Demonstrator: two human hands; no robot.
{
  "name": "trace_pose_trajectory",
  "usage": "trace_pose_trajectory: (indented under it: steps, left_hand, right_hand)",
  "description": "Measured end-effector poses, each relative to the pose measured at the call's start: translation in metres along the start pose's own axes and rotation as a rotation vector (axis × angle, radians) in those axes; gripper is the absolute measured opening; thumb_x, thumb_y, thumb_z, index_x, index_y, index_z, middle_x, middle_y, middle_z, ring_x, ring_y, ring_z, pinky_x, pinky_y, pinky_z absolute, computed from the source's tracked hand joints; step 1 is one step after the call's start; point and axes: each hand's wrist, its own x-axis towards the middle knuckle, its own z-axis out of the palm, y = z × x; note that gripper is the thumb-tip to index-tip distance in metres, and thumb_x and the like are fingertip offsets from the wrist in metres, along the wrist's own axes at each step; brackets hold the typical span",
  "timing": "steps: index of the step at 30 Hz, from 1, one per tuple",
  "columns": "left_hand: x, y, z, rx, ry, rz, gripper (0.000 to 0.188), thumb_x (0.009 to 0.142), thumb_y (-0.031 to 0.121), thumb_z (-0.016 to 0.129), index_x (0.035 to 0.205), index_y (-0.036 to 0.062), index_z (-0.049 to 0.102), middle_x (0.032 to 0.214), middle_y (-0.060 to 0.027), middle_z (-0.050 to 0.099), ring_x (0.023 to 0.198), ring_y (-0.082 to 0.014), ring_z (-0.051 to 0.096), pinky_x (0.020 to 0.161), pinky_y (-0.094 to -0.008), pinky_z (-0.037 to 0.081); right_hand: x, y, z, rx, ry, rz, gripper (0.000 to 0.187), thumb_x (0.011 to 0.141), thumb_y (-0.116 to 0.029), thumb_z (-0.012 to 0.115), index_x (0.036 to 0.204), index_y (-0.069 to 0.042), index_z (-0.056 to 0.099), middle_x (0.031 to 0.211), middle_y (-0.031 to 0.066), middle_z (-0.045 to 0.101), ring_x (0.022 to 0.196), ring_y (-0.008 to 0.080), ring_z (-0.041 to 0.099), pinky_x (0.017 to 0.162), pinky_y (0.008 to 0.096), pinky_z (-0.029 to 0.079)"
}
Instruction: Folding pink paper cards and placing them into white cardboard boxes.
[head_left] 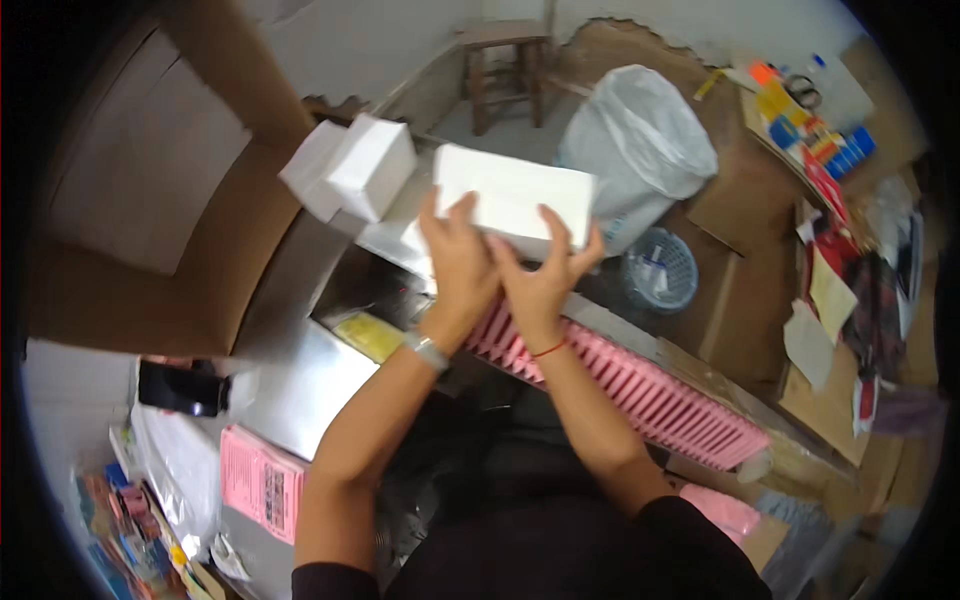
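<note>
A white, rectangular, smooth-faced box (515,195) is gripped along its near edge by the left hand (460,258) and right hand (543,285). A narrow gap is seen toward white, block-shaped boxes (370,168) at left; a pale, translucent plastic bag (645,140) is partly overlapped at right.

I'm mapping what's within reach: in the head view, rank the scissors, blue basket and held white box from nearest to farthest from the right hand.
1. White box: touching the right hand, at its fingers.
2. Blue basket: a little to the hand's right.
3. Scissors: farthest, toward the upper right.
</note>
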Motion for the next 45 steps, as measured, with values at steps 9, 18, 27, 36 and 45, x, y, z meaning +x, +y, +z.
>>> trace_pose_trajectory:
  steps: [9,18,27,36,45]
  left_hand:
    - [0.020,-0.038,-0.074,-1.118,0.083,-1.029,0.062,0.085,0.022,0.068,0.132,-0.0025,0.037,0.125,-0.0228,0.049,0.110,-0.0352,0.055,0.088,-0.0496,0.049]
    - [-0.037,0.009,-0.140,-0.516,0.067,-0.495,0.032,0.089,0.000,0.063,0.121,0.0004,0.057,0.114,-0.0063,0.063,0.091,-0.0120,0.062,0.081,-0.0226,0.048]
    - [-0.057,0.019,-0.128,0.309,-0.231,-0.040,0.070,0.072,-0.001,0.067,0.138,0.0157,0.054,0.153,-0.0226,0.032,0.131,-0.0407,0.042,0.105,-0.0467,0.039]
    - [-0.159,-0.027,-0.171,0.118,-0.097,-0.036,0.034,0.093,0.005,0.056,0.126,-0.0016,0.058,0.126,-0.0144,0.059,0.118,-0.0255,0.057,0.091,-0.0338,0.048]
    - [-0.179,-0.021,-0.150,-0.011,-0.028,-0.173,0.021,0.093,0.000,0.056,0.111,-0.0066,0.064,0.116,-0.0163,0.062,0.106,-0.0276,0.060,0.092,-0.0363,0.049]
  right_hand:
    - [0.047,-0.074,-0.070,0.098,-0.012,-0.623,0.070,0.061,-0.013,0.080,0.127,-0.016,0.058,0.134,0.0212,0.043,0.115,0.0395,0.047,0.092,0.0426,0.046]
    - [0.055,-0.050,-0.026,0.222,-0.336,-0.317,0.028,0.089,-0.006,0.064,0.116,-0.002,0.066,0.099,0.0153,0.069,0.090,0.0316,0.064,0.083,0.0416,0.050]
    - [0.060,-0.052,-0.006,-0.008,-0.702,-0.739,0.027,0.079,-0.022,0.074,0.095,0.000,0.072,0.103,0.0176,0.068,0.101,0.0349,0.063,0.091,0.0420,0.050]
    - [0.034,-0.051,0.022,-0.151,-0.493,-0.826,0.014,0.068,-0.016,0.062,0.064,-0.003,0.064,0.066,0.0099,0.063,0.070,0.0262,0.062,0.072,0.0392,0.050]
    - [0.032,-0.047,0.013,-0.173,-0.408,-0.845,0.010,0.072,-0.013,0.061,0.067,-0.005,0.057,0.065,0.0082,0.059,0.065,0.0244,0.062,0.070,0.0361,0.049]
